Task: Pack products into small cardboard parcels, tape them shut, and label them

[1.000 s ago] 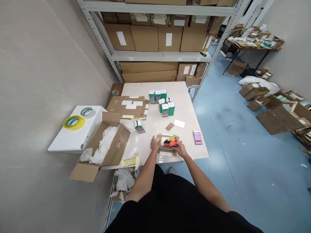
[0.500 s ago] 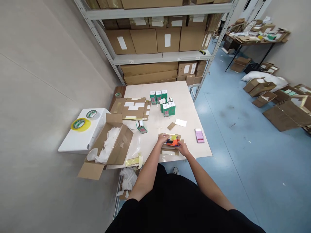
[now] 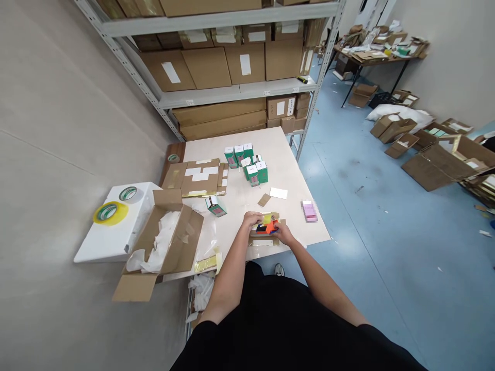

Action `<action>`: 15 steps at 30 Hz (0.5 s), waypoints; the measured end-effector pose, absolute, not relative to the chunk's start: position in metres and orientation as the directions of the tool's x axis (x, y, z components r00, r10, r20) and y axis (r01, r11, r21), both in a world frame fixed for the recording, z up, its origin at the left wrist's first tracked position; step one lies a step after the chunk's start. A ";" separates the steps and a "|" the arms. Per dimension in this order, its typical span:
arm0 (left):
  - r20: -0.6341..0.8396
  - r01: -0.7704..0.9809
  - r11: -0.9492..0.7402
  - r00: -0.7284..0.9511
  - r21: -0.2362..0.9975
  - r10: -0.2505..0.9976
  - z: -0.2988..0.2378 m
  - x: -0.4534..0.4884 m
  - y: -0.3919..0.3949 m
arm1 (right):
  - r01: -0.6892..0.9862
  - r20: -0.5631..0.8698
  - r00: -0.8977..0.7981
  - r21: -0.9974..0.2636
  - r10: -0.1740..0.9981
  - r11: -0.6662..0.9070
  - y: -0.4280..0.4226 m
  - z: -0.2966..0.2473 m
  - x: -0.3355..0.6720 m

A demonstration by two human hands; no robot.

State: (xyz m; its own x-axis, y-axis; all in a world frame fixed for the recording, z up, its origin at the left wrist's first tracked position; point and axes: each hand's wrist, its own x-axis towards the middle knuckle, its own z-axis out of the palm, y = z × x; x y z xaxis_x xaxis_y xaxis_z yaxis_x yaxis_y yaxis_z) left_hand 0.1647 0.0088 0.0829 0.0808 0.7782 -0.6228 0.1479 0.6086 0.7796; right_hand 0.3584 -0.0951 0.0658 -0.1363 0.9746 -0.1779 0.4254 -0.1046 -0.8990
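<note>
Here, both arms (image 3: 231,273) stretch forward over the counter (image 3: 290,165); the right hand (image 3: 284,233) is clamped on an orange tape dispenser (image 3: 271,226), the left hand (image 3: 252,219) bends over cardboard (image 3: 275,241), its grip unclear

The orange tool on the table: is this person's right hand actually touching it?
Touching. The head view shows the right hand gripping the right end of the orange tool, with no gap between them.

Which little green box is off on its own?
The green box nearest the big open carton; the other green boxes sit clustered farther back on the table.
</note>
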 end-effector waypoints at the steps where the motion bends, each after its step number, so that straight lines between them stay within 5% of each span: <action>1: -0.615 0.132 0.604 0.080 0.786 0.784 0.083 0.164 0.008 | 0.428 -0.178 -0.146 -0.898 0.973 -0.100 -0.095 0.066 0.359; 15: -0.458 -0.046 0.460 0.051 0.887 0.888 0.091 0.166 -0.017 | 0.365 -0.090 -0.200 -0.931 0.976 -0.011 -0.093 0.051 0.362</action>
State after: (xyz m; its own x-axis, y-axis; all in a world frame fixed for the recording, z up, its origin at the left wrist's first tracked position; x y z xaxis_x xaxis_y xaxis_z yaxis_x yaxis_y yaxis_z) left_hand 0.1661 -0.0168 0.0915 0.0511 0.8875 -0.4579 -0.0461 0.4601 0.8866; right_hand 0.3620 -0.0935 0.0506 -0.2004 0.9756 -0.0900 0.3650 -0.0108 -0.9309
